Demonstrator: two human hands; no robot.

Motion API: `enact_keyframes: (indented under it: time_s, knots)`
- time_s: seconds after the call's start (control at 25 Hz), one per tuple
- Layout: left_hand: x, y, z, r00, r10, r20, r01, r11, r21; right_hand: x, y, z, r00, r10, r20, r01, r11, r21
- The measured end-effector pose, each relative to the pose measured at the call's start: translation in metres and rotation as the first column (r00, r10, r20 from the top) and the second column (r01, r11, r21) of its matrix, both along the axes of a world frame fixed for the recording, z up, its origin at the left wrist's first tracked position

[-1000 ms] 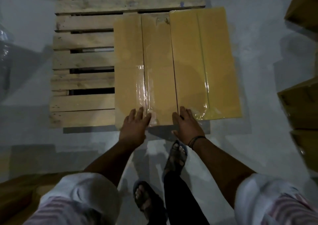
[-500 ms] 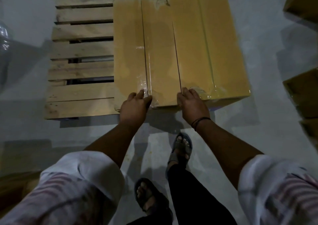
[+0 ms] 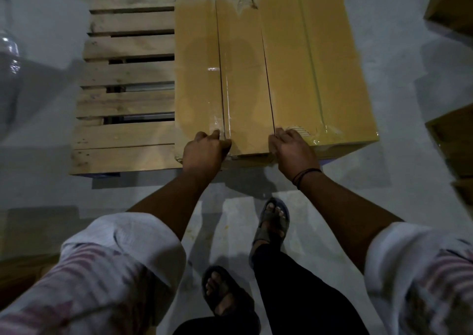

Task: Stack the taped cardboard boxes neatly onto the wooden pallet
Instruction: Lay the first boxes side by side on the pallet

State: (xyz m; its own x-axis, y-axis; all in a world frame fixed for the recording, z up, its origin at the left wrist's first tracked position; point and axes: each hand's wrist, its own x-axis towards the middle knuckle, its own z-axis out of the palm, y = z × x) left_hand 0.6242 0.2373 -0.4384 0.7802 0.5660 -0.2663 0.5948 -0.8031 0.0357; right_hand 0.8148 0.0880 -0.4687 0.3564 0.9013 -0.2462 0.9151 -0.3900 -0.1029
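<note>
A dim grey concrete floor (image 3: 409,78) carries a wooden pallet (image 3: 128,78). Two taped cardboard boxes sit side by side on its right part, their long sides touching. The left box (image 3: 197,65) lies just beyond the left hand (image 3: 204,151), whose fingers curl over its near top edge at the tape seam. The right box (image 3: 320,65) lies beyond the right hand (image 3: 291,150), whose fingers bend onto its near left corner, seemingly gripping. More cartons (image 3: 450,142) stand well off to the right.

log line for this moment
left hand grips left taped brown cardboard box; right hand grips right taped brown cardboard box; both on wooden pallet
</note>
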Motion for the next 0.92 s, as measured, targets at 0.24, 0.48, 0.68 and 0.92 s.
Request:
enact_keyframes:
  time_s: [0.24,0.48,0.68,0.92]
  knots:
    - [-0.001,-0.002,-0.002,0.998,-0.047,-0.032,0.049,0.997,0.063,-0.002,-0.003,-0.005,0.999,0.016,0.040,-0.017,1.000,0.025]
    - [0.000,0.000,-0.006,0.997,-0.046,-0.064,0.051,0.996,0.074,-0.001,0.001,0.005,0.999,-0.017,0.034,0.015,0.999,0.041]
    - [0.007,0.003,-0.003,0.998,-0.047,-0.037,0.050,0.996,0.069,0.009,0.011,0.011,1.000,-0.016,0.006,0.016,0.999,0.040]
    - [0.002,0.014,-0.005,0.983,0.133,0.127,-0.120,0.987,-0.103,0.001,0.008,0.005,0.993,-0.080,-0.086,0.092,0.985,0.143]
